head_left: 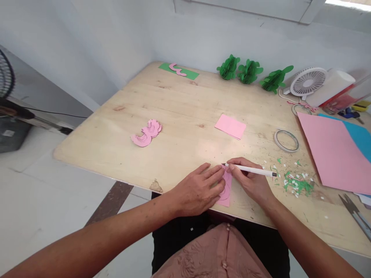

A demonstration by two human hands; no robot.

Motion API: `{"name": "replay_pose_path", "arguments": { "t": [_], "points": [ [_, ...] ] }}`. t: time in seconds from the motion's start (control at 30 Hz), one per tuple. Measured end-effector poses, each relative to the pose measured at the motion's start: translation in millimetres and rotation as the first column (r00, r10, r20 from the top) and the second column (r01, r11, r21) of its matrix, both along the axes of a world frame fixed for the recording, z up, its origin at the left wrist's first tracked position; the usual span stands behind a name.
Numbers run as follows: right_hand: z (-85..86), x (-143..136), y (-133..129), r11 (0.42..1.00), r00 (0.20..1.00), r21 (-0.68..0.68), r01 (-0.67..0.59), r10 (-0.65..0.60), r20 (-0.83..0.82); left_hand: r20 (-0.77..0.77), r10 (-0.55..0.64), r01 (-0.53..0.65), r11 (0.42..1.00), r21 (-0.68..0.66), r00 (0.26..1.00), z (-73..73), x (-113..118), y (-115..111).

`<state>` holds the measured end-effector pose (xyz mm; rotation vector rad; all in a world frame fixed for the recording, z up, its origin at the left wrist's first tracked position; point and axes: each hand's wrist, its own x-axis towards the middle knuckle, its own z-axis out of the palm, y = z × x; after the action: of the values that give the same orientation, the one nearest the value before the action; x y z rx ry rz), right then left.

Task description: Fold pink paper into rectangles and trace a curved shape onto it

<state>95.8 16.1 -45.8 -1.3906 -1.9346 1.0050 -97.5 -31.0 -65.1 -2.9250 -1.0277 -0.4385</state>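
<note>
A white pen [255, 170] with a dark end is held in my right hand [255, 187], its tip at the top of a small pink paper piece [226, 200]. Curved drawn lines show on that paper, which lies at the table's front edge. My left hand [199, 189] lies flat over the paper's left part, fingers stretched out, covering some of it. Farther back is a small stack of pink paper rectangles [231, 126]. To the left rests a pile of wavy pink paper cutouts [147, 133].
Along the wall stand three green paper honeycomb shapes [249, 72] and a small white fan [308, 83]. On the right are a tape roll [286, 140], green and white scraps [298, 184], large pink sheets [336, 150] and scissors [356, 214]. A green strip [189, 74] lies at the back left.
</note>
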Motion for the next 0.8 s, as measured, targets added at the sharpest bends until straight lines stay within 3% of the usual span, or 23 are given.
{"name": "replay_pose_path", "arguments": {
  "t": [0.8],
  "points": [
    [-0.3,5.6,-2.6,1.000,1.000,-0.014,0.021,-0.021,-0.012,-0.004,-0.001,0.001,1.000,-0.016,1.000,-1.7,0.4,0.4]
  ]
}}
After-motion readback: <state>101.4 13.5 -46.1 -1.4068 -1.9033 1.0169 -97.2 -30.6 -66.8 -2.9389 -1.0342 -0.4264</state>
